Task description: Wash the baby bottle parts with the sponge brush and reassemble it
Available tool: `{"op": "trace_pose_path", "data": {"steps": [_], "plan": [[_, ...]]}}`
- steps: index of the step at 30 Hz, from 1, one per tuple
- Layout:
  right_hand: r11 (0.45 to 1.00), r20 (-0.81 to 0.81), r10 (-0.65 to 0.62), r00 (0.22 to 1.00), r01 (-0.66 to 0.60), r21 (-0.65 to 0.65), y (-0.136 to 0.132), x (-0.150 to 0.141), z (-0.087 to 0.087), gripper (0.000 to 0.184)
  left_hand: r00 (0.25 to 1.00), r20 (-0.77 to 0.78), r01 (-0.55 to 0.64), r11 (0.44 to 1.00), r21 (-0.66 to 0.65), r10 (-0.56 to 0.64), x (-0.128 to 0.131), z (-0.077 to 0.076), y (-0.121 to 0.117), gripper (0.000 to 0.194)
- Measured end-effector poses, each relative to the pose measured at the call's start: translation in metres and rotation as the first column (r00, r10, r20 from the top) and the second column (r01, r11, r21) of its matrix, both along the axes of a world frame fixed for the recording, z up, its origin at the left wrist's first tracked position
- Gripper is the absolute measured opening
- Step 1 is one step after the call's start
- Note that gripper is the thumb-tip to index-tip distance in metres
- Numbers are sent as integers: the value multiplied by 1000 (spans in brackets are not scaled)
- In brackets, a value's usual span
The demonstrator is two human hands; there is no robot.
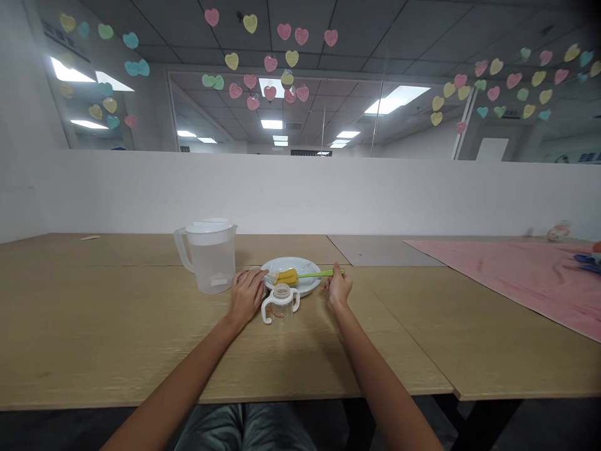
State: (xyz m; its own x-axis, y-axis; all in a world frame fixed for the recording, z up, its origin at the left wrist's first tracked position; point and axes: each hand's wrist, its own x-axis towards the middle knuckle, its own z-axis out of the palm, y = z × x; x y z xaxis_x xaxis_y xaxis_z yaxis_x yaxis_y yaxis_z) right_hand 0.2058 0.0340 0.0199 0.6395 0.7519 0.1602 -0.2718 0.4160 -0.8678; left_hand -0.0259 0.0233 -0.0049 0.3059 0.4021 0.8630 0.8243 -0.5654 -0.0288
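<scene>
My right hand (339, 287) grips the thin green handle of a bottle brush (287, 277), whose yellow sponge head lies over the plate and points left. At the left rim of the white plate (300, 263), my left hand (248, 292) is closed around a small clear piece (272, 277); its exact kind is hard to make out. The sponge head touches or nearly touches this piece. Just in front of the plate stands a clear baby bottle (282, 308), upright and uncapped, with a white two-handled ring around its neck. Neither hand touches the bottle.
Left of my left hand stands a translucent lidded pitcher (215, 263) with water in it. A pink cloth (516, 275) covers the table's right side, with a small jar (558, 230) and blue items (589, 260) there. Behind the wooden table (117, 338) rises a white partition (300, 194).
</scene>
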Motion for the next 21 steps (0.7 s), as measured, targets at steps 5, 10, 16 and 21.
{"op": "trace_pose_path", "data": {"steps": [5, 10, 16, 21], "plan": [[999, -33, 40, 999, -40, 15, -1, -1, 2, 34, 998, 69, -7, 1000, -20, 9, -2, 1, -1, 25], [998, -57, 57, 997, -56, 24, -3, -2, 3, 35, 986, 161, -31, 998, -60, 40, -2, 1, -1, 28], [999, -49, 43, 998, -43, 8, -2, -2, 2, 34, 946, 299, -108, 991, -73, 125, -9, -3, 9, 29], [1000, -55, 27, 998, -26, 12, 0, 0, 1, 32, 912, 393, -91, 992, -85, 117, -14, -5, 17, 29]]}}
